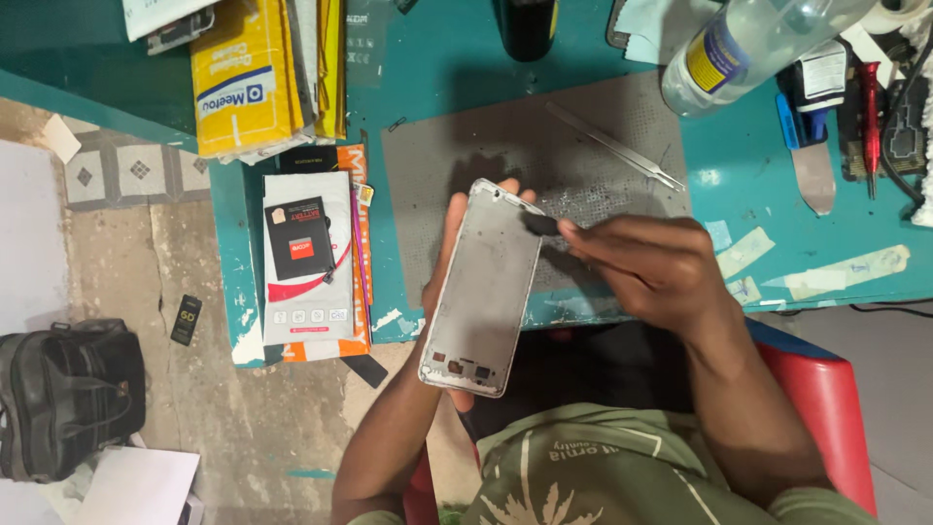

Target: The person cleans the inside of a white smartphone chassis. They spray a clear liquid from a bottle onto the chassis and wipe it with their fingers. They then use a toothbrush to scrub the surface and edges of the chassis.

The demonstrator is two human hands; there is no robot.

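My left hand (442,292) cradled the thin, light, flex-prone silver metal phone frame (483,287) by its long edges; my right hand (646,262) pinched a small dark tool (541,225).

Left hand (449,255) holds a silver phone frame (483,287) from underneath, tilted, over the near edge of the teal worktop (457,68). Right hand (649,262) pinches a small dark piece (541,225) against the frame's upper right edge. Grey mat (457,156) behind, tweezers (615,146) on it, clear bottle (748,44) to the right, white box (309,258) to the left.
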